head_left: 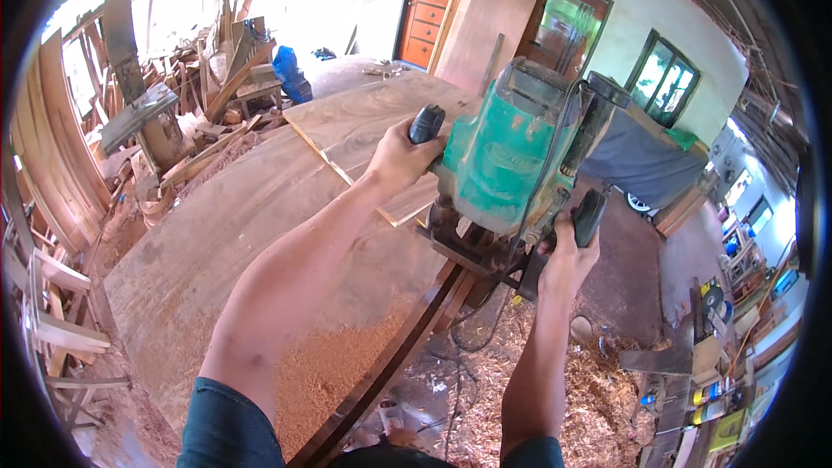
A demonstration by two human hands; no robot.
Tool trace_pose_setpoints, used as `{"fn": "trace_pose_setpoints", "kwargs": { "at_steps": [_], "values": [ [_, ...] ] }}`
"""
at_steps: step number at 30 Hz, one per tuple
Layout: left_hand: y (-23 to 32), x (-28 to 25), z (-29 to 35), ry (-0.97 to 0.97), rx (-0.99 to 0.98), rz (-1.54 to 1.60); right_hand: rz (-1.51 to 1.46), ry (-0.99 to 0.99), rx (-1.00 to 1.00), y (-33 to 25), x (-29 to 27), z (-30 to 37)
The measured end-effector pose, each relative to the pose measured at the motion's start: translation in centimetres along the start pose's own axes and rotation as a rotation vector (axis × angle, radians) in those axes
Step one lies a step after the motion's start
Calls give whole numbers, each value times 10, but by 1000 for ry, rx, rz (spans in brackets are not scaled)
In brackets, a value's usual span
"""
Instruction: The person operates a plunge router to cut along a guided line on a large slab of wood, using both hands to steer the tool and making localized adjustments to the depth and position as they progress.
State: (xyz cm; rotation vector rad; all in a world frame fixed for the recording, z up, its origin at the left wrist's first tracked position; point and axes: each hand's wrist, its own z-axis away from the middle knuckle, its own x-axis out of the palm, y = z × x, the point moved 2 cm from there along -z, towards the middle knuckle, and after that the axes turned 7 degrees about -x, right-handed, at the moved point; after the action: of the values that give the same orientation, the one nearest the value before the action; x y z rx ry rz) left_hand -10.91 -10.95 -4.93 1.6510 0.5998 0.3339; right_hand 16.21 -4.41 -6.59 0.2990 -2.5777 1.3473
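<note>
A large green plunge router stands on a narrow dark wooden piece that runs toward me along the edge of the worktable. My left hand is closed around the router's left black handle. On the other side, my right hand grips the right black handle. The router's body hides its bit. A black power cord hangs down along the machine toward the floor. Orange-brown sawdust is heaped on the tabletop beside the wooden piece.
A thin wooden strip and a short board lie on the table. Shavings cover the floor at right, with the cord looping there. Scrap wood is piled at left. Tools and bottles sit far right; a grey-covered vehicle stands behind.
</note>
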Motion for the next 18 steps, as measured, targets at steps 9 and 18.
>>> {"fn": "trace_pose_setpoints", "kwargs": {
  "at_steps": [9, 18],
  "values": [
    [-1, -4, 5, 96, -25, -53, 21, 6, 44, -8, -4, 8],
    [4, -11, 22, 86, -1, -23, -17, 0, 10, -12, -8, 20]
  ]
}}
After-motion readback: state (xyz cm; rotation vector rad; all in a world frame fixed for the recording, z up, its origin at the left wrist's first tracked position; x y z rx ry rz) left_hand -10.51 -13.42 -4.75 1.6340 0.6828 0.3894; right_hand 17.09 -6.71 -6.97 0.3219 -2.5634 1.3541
